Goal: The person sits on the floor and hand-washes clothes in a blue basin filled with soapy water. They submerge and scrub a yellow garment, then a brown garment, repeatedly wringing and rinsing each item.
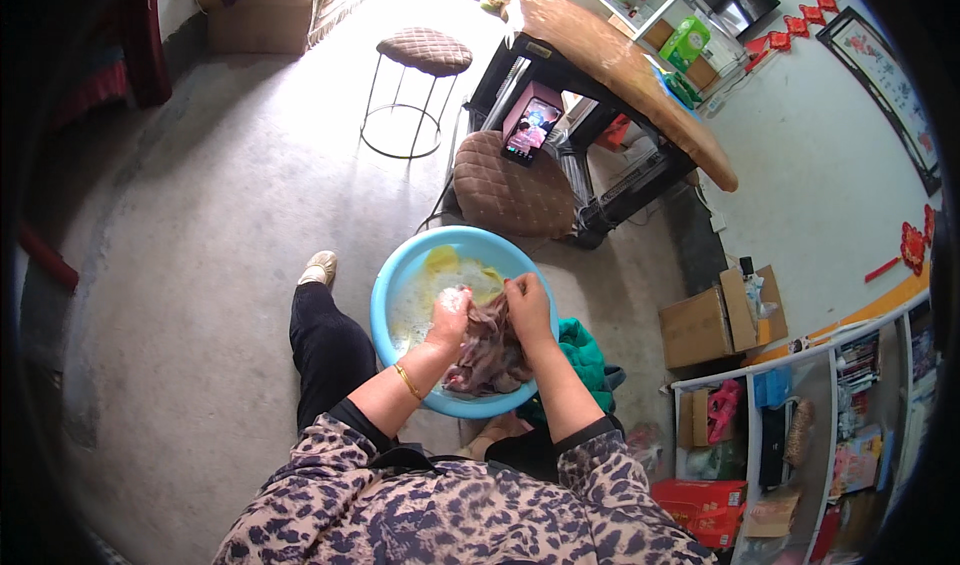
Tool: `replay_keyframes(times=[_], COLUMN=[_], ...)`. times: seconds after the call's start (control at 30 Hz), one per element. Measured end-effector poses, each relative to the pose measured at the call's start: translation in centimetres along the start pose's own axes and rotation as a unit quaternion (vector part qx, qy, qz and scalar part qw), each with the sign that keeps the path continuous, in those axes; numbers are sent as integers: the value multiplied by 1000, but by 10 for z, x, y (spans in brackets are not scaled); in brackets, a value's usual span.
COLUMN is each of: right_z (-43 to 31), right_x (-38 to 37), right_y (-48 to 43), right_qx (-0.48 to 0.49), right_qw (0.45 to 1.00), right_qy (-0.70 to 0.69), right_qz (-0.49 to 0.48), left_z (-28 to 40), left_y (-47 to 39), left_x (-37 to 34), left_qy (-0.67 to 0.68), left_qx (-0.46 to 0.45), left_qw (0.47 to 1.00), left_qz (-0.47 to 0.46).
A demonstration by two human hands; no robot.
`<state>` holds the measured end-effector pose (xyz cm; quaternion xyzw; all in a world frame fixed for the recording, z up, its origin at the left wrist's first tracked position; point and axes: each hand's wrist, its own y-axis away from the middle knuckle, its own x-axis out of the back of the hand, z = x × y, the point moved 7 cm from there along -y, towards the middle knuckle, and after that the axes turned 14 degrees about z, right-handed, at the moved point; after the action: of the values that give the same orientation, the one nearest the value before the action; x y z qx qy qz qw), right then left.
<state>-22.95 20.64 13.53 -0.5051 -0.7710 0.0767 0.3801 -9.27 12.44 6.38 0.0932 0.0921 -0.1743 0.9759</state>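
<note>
A round light-blue plastic basin [381, 306] stands on the floor before me, with sudsy water [416, 295] and something yellow in it. Wet brown-grey cloth [487, 347] lies in the basin's right half, its upper part raised between my hands. My left hand [452, 316], wet with foam and with a gold bracelet on the wrist, grips the cloth's left side. On the other side, my right hand [528, 306] pinches a gathered upper edge of the same cloth. Its lower folds rest against the basin wall.
Green fabric [581, 359] lies right of the basin. Beyond it stands a padded brown stool [510, 190] with a lit phone [532, 130] propped on it, beside a wooden-topped table [622, 62]. Another stool [425, 51] is farther off. Cardboard boxes [697, 329] and a shelf [829, 415] stand at right.
</note>
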Motion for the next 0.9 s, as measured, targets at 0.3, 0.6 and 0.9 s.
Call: replay_keyframes(times=[0.3,0.6,0.9], right_z=[-75,-96,-99], right_x=[-12,-14,-11], right_y=[24,73,79], right_qx=[-43,65,77], right_qw=[966,993,986], right_qy=[-235,-65,-110], right_qz=[-94,-75,-103], left_z=[-4,-68,-49], left_y=[48,8,30], left_x=[-31,-30,-26], left_qy=[312,530,577], left_qx=[370,332,314], left_qw=[866,755,734], left_qz=[-124,-198,-174])
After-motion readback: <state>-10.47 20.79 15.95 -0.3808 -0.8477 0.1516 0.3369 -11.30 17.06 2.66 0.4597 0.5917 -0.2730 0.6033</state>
